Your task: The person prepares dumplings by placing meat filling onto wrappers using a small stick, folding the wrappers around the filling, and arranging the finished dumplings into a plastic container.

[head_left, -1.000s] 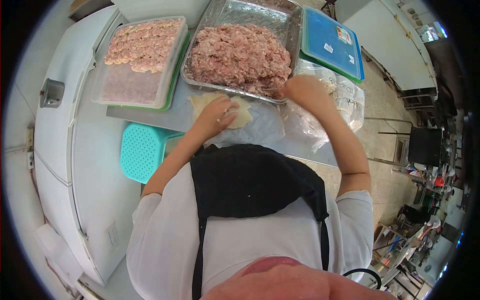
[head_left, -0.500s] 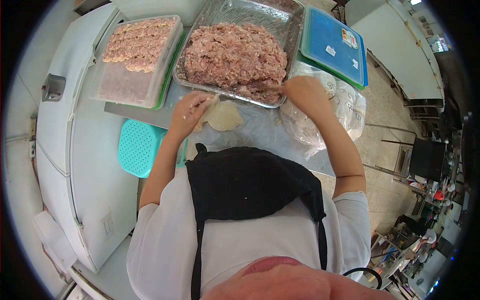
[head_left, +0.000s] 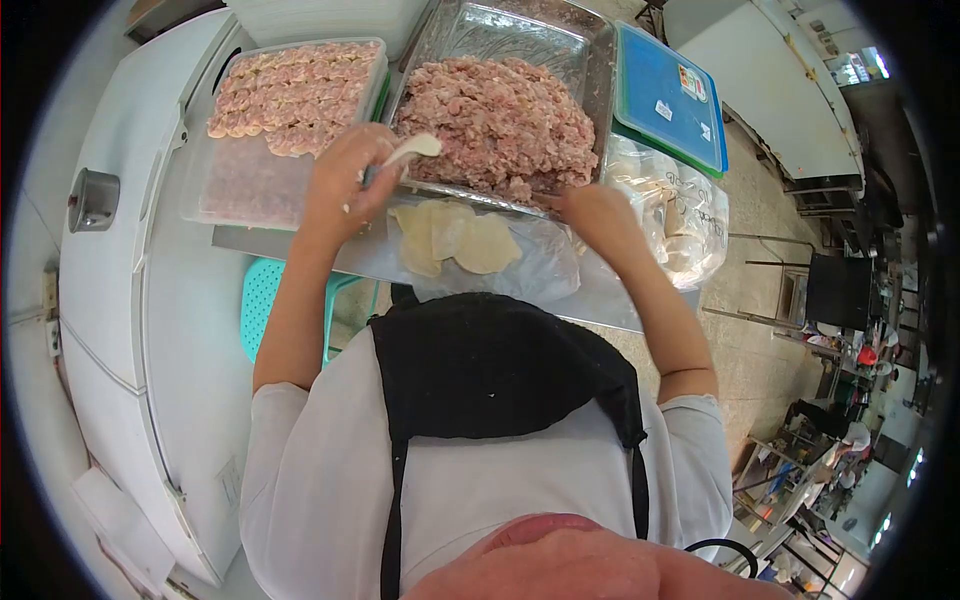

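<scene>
My left hand (head_left: 352, 178) is raised at the front left corner of the metal tray (head_left: 480, 196), with a pale round dough wrapper (head_left: 415, 148) held in its curled fingers. Ground meat (head_left: 500, 120) is heaped in that tray. My right hand (head_left: 597, 215) is closed at the tray's front right edge around a thin, flat tool (head_left: 546, 199), whose far end reaches the meat; its kind is hard to make out. Below the tray, more flat dough wrappers (head_left: 475, 240) lie on a sheet of clear plastic (head_left: 545, 265).
On the left stands a clear plastic container (head_left: 215, 190) with rows of filled dumplings (head_left: 295, 90). To the right are blue and green lids (head_left: 665, 95) and a bag of round, pale items (head_left: 690, 210). A turquoise stool (head_left: 262, 310) is below the table's left side.
My left hand has lifted a wrapper off the pile and moved up and left with it. My right hand has shifted slightly downward along the tray edge, still gripping the tool.
</scene>
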Demonstrator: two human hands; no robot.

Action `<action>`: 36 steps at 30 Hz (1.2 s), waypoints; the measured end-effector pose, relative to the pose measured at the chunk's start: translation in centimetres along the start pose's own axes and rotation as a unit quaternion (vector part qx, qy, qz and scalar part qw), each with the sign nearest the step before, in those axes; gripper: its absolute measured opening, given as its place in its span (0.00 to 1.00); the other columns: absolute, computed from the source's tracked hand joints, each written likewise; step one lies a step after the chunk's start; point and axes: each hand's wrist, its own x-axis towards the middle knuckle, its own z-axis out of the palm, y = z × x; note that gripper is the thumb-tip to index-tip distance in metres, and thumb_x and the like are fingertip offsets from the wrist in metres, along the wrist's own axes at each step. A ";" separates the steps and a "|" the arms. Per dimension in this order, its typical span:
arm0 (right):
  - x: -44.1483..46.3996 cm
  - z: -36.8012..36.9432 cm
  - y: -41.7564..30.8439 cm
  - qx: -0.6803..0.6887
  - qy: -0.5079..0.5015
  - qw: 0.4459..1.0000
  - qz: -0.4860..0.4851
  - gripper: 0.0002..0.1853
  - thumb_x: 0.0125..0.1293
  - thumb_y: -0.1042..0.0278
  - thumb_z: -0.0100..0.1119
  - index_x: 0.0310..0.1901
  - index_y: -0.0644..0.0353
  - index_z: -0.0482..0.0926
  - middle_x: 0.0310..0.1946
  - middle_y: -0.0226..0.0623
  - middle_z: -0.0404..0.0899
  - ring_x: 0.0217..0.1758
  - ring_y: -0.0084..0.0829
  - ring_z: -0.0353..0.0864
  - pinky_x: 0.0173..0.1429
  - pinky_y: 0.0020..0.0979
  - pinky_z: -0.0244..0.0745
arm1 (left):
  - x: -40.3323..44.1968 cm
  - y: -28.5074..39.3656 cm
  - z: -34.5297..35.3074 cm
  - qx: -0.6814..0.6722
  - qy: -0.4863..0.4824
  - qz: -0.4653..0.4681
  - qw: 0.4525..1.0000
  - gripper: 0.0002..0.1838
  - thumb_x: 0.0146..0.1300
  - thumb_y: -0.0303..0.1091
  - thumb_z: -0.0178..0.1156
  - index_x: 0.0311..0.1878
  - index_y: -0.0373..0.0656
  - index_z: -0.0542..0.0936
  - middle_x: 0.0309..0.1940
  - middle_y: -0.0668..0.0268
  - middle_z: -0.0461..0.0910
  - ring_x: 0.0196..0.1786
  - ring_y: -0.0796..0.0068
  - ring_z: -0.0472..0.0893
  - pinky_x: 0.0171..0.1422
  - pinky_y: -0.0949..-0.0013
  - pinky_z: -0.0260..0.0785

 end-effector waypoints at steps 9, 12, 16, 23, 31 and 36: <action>2.5 -0.8 -6.1 0.160 0.041 0.985 0.042 0.15 0.67 0.58 0.51 0.31 0.58 0.82 0.27 0.43 0.82 0.34 0.46 0.82 0.38 0.46 0.75 | 0.9 -4.8 -1.4 -0.174 0.049 -0.240 0.954 0.07 0.62 0.26 0.60 0.39 0.41 0.72 0.40 0.63 0.81 0.39 0.78 0.78 0.46 0.72 0.71; 2.2 -3.1 -6.5 0.212 0.046 0.973 0.082 0.15 0.69 0.55 0.51 0.37 0.55 0.83 0.30 0.42 0.82 0.37 0.46 0.82 0.41 0.45 0.74 | 1.7 -6.1 -0.1 -0.418 0.104 -0.321 0.844 0.10 0.66 0.27 0.55 0.49 0.39 0.72 0.47 0.59 0.79 0.46 0.72 0.79 0.53 0.68 0.72; 1.5 -5.4 -6.8 0.297 0.176 0.931 0.117 0.14 0.68 0.56 0.54 0.41 0.56 0.83 0.35 0.43 0.82 0.40 0.46 0.81 0.42 0.43 0.74 | 2.7 -7.1 2.1 -0.693 0.150 -0.418 0.568 0.18 0.70 0.30 0.45 0.61 0.34 0.67 0.56 0.52 0.74 0.59 0.59 0.75 0.65 0.57 0.70; 3.1 -6.2 -7.7 0.215 0.366 0.903 0.070 0.12 0.64 0.72 0.58 0.49 0.63 0.79 0.35 0.44 0.77 0.37 0.45 0.79 0.41 0.36 0.74 | 4.9 -1.1 6.8 -0.777 0.136 -0.433 0.436 0.25 0.72 0.42 0.44 0.64 0.32 0.62 0.56 0.50 0.72 0.61 0.51 0.73 0.69 0.45 0.63; -2.2 -9.8 -5.1 0.039 0.173 0.982 0.069 0.11 0.64 0.68 0.56 0.48 0.57 0.77 0.34 0.42 0.78 0.34 0.48 0.80 0.36 0.42 0.76 | 5.0 -0.9 9.2 -0.785 0.165 -0.431 0.414 0.38 0.70 0.63 0.37 0.66 0.37 0.63 0.65 0.50 0.65 0.68 0.49 0.65 0.73 0.41 0.53; -2.0 -7.5 -2.3 0.082 0.229 0.970 0.000 0.09 0.64 0.68 0.56 0.44 0.58 0.76 0.32 0.43 0.77 0.33 0.47 0.80 0.34 0.43 0.75 | 6.3 2.8 8.8 -0.790 0.143 -0.417 0.426 0.41 0.66 0.68 0.40 0.66 0.39 0.64 0.66 0.51 0.63 0.69 0.49 0.64 0.73 0.41 0.53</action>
